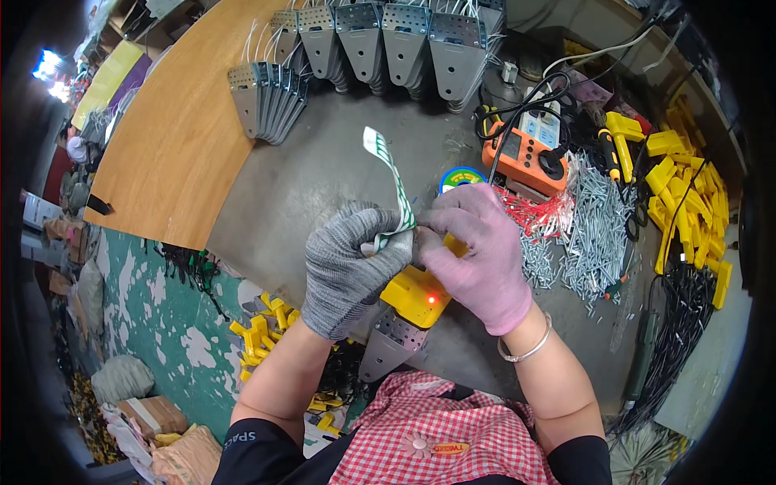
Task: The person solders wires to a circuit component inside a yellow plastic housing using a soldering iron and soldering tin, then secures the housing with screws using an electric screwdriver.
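Note:
My left hand (356, 263), in a grey knit glove, is closed on a curling white strip with green print (394, 174), perhaps a strip of labels. Close against it, my right hand (482, 255), in a pink glove, pinches thumb and forefinger together near the strip's lower end; what lies between them is too small to make out. Below both hands is a yellow plastic housing (416, 301) with a lit red light, partly covered by the fingers. A grey perforated metal bracket (391, 347) extends from under it toward my apron.
Stacked grey metal brackets (364, 48) with white wires line the far edge. Rightward lie an orange electrical box (525, 164), a tape or wire spool (462, 178), a heap of screws (588, 234), yellow parts (687, 194) and a dark-handled screwdriver (643, 356). More yellow parts (263, 335) are at lower left.

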The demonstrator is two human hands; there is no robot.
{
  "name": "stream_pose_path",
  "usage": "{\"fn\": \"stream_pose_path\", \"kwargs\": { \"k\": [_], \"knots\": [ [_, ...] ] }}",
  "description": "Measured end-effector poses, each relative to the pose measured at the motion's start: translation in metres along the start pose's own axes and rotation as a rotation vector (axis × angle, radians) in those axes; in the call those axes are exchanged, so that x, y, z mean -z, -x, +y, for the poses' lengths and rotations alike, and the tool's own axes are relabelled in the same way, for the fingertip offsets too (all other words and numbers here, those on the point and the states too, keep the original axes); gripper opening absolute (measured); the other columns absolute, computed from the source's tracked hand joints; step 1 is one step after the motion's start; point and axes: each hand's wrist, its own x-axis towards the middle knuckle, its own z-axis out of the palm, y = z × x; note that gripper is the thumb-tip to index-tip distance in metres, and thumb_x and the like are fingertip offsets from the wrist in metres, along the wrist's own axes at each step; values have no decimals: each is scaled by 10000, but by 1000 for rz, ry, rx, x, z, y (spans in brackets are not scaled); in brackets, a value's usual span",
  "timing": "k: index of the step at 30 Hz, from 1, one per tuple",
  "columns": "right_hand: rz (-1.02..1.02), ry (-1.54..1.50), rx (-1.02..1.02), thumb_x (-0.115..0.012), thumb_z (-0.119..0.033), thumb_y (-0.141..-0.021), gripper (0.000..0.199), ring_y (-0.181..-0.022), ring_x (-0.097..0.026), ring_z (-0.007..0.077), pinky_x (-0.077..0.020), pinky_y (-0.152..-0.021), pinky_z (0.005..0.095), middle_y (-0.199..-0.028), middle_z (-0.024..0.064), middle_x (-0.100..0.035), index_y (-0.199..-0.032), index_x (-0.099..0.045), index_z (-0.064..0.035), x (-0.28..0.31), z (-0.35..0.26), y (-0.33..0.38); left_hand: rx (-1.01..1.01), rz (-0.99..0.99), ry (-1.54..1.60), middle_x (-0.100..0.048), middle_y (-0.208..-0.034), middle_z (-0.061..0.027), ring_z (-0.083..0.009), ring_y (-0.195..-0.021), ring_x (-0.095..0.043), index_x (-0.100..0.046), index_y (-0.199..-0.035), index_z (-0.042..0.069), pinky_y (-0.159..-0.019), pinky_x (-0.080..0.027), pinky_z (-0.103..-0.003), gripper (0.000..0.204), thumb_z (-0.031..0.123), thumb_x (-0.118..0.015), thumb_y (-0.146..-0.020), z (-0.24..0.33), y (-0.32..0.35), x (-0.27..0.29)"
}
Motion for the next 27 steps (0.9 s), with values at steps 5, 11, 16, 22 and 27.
{"fn": "stream_pose_path", "kwargs": {
  "k": [5, 11, 16, 22, 27],
  "knots": [
    [8, -60, -152, -718, -111, -710, 75, -853, -598, 259, -476, -816, 430, -867, 46, -642, -763, -680, -73, -5, 9, 5, 15, 32, 20, -677, -870, -19, -89, -756, -597, -716, -941, -3, -691, -504, -256, 155, 12, -782, -802, -10, 4, 1],
    [-395, 226, -24, -686, -201, -746, 57, -993, -561, 219, -359, -919, 454, -851, -6, -635, -750, -717, -153, -4, 10, 17, 155, 216, 290, -698, -998, -61, -98, -871, -648, -593, -1134, -17, -767, -539, -252, 285, -36, -708, -875, -5, -20, 9],
    [-615, 188, 77, -661, -201, -772, 76, -994, -556, 213, -326, -923, 434, -887, -23, -650, -784, -731, -172, 16, 6, 12, -216, 345, 129, -625, -1233, -112, -138, -1067, -638, -428, -1395, 35, -922, -539, -290, 571, -120, -636, -886, -15, -32, -9],
    [439, 154, -376, -672, -105, -817, 205, -949, -600, 333, -469, -923, 457, -994, 133, -626, -1002, -659, -16, 56, 38, -2, 263, 123, 241, -635, -1112, -76, -198, -948, -622, -651, -1207, 30, -810, -496, -346, 318, 111, -671, -900, 15, -35, -23],
    [54, 321, -732, -679, -195, -896, 314, -1004, -614, 388, -491, -888, 456, -1051, 222, -648, -1128, -657, 15, 80, 140, -1, -440, 59, -1027, -605, -1227, -150, -308, -1140, -566, -516, -1396, 21, -1068, -294, -528, 843, 458, -768, -722, 16, -18, -86]
  ]
}}
